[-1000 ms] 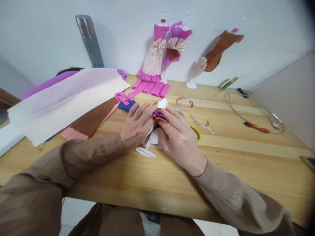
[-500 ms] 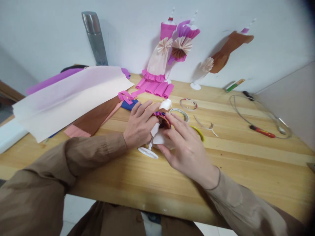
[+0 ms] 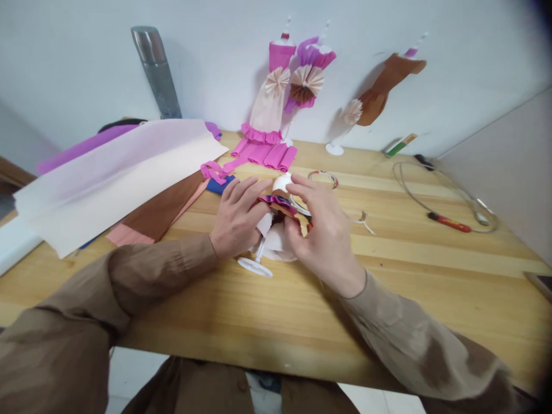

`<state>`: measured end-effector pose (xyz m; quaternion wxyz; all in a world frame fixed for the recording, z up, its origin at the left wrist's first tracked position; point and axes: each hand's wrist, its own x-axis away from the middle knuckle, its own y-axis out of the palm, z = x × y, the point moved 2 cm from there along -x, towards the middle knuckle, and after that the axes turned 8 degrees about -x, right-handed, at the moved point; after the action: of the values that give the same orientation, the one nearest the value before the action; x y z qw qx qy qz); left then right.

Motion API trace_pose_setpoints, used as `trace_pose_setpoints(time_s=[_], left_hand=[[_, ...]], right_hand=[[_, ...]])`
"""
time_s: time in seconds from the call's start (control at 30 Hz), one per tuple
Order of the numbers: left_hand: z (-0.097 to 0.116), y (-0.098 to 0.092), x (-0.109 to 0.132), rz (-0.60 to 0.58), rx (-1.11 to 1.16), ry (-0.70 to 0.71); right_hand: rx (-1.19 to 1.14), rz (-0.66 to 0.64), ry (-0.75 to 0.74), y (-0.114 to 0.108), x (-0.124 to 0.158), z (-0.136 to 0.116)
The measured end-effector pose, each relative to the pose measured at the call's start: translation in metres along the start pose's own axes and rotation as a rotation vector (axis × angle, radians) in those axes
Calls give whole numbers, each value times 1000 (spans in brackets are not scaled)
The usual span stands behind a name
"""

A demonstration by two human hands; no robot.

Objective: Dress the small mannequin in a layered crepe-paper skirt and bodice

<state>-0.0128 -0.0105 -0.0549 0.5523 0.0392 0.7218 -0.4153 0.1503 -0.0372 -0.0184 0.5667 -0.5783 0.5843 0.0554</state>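
A small white mannequin on a round stand lies tilted on the wooden table, with purple and brown crepe paper ruffles round its upper body. My left hand is wrapped round the mannequin from the left, fingers on the ruffles. My right hand grips it from the right, fingertips pressed on the paper near the white neck knob.
Large crepe sheets in pale pink, purple and brown lie at the left. Three dressed mannequins stand against the wall beside a steel flask. Tape rings, a red-handled tool, wire loop and glue stick lie at the right.
My right hand has shifted up over the mannequin's right side, covering the tape ring and yellow ring. The left hand has stayed in place.
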Motion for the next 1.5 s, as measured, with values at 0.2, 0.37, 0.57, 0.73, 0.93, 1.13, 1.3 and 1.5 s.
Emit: trace_pose_setpoints(time_s=[0.2,0.37,0.57,0.73,0.93,1.13,1.3,1.5], left_hand=[[1,0,2,-26,-11,10],[2,-1,3,-63,2,-3],[3,-5,2,-19,-4,15],[3,-4,4,-33,27,-19],[2,-4,6,-26,96,-30],[4,-6,3,-31,93,-7],[7,-15,2,-64,98,-12],[17,-63,5,-62,135,-25]], right_hand=[[123,-13,-161,1,3,-9],[239,-2,-205,7,5,-6],[227,-28,-153,10,4,-3],[211,-89,-74,10,3,-4],[202,-117,-17,11,3,-1],[207,-75,-68,12,6,-1],[224,-43,-96,13,7,1],[195,-2,-117,11,6,0]])
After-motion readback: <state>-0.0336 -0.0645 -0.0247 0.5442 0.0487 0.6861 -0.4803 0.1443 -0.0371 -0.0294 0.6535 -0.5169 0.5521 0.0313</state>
